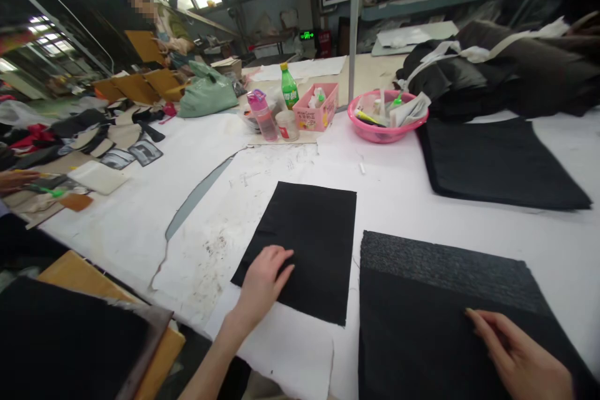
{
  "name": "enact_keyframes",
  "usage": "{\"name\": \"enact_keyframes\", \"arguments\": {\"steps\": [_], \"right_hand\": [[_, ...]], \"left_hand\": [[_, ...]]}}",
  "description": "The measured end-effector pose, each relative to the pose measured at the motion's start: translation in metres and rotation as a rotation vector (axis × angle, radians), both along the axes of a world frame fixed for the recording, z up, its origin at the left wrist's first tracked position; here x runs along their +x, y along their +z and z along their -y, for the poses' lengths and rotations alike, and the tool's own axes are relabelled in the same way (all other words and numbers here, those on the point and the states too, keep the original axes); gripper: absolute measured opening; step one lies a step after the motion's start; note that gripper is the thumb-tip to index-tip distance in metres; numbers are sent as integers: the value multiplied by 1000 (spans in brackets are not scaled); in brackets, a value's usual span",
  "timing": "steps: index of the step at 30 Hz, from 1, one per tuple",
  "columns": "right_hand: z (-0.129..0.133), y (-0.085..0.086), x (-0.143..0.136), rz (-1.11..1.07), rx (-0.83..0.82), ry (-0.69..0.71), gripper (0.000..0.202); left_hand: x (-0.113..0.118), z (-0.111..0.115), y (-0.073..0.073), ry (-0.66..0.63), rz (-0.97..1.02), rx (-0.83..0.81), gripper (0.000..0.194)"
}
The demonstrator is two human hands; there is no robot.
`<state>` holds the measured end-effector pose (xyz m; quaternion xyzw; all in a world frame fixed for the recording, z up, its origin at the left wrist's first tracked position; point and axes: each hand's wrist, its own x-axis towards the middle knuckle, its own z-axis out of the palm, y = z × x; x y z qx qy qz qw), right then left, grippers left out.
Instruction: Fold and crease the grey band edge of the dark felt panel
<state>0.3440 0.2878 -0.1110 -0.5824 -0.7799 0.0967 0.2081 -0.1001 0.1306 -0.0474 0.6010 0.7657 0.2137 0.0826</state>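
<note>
A black fabric panel [312, 237] lies flat on the white table covering in front of me. My left hand [268, 275] is over its lower left part, thumb and fingers a little apart, with nothing visible between them. To the right lies more black fabric [412, 331], with a dark grey speckled strip [445, 269] showing along its far edge. My right hand [520, 350] is above this fabric, thumb and forefinger pressed together near the strip. Whatever that pinch may hold is hidden or too small to make out.
Behind stand a pink basin [387, 132] of small items, a pink box [313, 117], a green bottle [289, 87] and a pink-capped bottle [265, 117]. A black fabric stack [501, 162] lies at right. At far left, another person's hand [19, 181] is near a brush. Another person [171, 31] stands behind.
</note>
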Motion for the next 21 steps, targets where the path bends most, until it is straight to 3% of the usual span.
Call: {"name": "enact_keyframes", "arguments": {"steps": [4,8,13,17,21], "right_hand": [[2,20,-12,-24,15,46,65],[10,39,-31,83,83,145,57],[13,53,-82,111,134,351,38],[4,47,-118,102,90,487,35],[-4,43,-130,102,104,520,38]], "left_hand": [[75,-15,2,-302,192,28,24],[119,-27,-1,-486,192,77,38],[133,-33,-7,-539,69,-4,38],[136,-33,-8,-518,37,-35,38],[137,-33,-8,-501,55,-35,40]]}}
